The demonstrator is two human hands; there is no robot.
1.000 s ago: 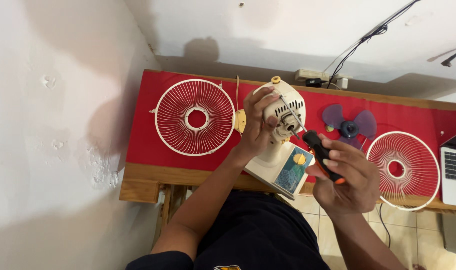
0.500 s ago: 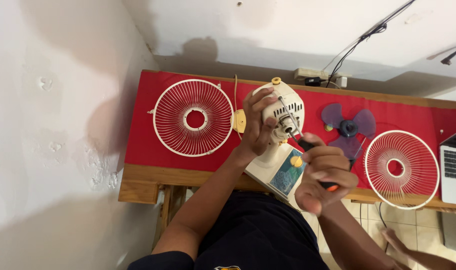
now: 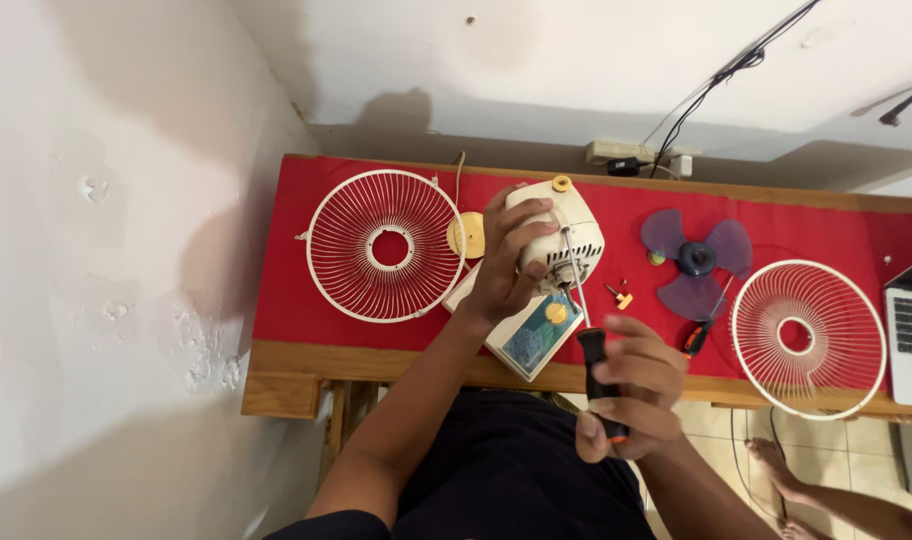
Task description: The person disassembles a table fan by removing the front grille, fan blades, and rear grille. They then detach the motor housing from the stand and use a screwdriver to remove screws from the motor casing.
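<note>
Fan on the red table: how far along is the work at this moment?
Done: both wire guards and the purple blade lie detached on the table. In hand: the left hand steadies the motor housing; the right hand holds a screwdriver tipped at it. Left: the housing remains on its base.

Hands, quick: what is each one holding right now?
Left hand: closed on the fan motor.
Right hand: closed on the screwdriver, tip at the motor.
</note>
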